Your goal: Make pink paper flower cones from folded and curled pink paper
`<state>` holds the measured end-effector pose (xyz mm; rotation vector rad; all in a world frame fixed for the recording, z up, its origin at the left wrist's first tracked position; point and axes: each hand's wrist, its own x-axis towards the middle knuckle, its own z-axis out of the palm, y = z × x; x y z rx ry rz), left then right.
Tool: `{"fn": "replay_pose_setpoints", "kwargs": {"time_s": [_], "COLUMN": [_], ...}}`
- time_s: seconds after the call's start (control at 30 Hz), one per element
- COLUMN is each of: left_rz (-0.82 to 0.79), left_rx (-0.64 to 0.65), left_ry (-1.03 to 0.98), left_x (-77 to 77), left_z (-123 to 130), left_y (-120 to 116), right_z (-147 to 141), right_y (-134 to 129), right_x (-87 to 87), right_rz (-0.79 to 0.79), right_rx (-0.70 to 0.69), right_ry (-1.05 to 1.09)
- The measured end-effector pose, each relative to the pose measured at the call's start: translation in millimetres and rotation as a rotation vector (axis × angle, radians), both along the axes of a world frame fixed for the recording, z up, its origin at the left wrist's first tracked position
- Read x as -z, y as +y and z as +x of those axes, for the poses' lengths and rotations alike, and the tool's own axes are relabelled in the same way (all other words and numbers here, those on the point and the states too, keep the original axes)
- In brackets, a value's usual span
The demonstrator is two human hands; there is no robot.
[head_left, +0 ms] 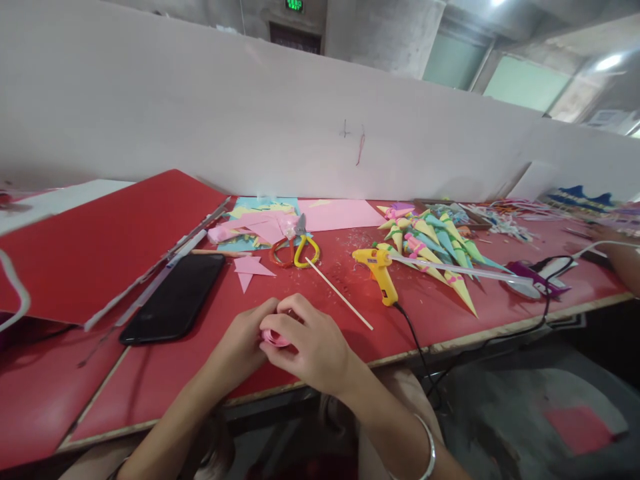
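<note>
A coil of pink paper [275, 339] is held between my two hands, close to the front edge of the red table [320, 293]. My left hand [249, 333] has its fingers closed on the coil's left side, partly hidden behind the other hand. Curled over the top and right side of the coil is my right hand [310, 343]. Pink paper triangles [247, 270] lie beyond the hands, near scissors [300, 250] with red and yellow handles. A thin pale stick [340, 293] rests on the table to the right of the scissors.
On the left are a black phone [175, 300] and a large red board [115, 240]. A yellow glue gun [381, 273] with a trailing cable lies right of centre, beside a pile of paper cones [435, 240]. Another person's hand [613, 250] is at the far right.
</note>
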<state>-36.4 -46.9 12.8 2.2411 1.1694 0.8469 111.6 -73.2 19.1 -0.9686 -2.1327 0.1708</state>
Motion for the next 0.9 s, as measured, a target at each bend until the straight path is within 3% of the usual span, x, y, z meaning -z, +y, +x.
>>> {"fn": "replay_pose_setpoints", "kwargs": {"time_s": [0.43, 0.9], "left_rz": [0.036, 0.100], "left_rx": [-0.035, 0.022], "left_ry": [-0.023, -0.013], "left_x": [-4.9, -12.0], "left_z": [1, -5], "left_y": [-2, -1], "right_z": [-4, 6], "right_y": [-1, 5], "right_x": [4.7, -2.0], "right_rz": [0.004, 0.061], "right_rx": [-0.003, -0.029], "right_ry": [0.037, 0.417]}}
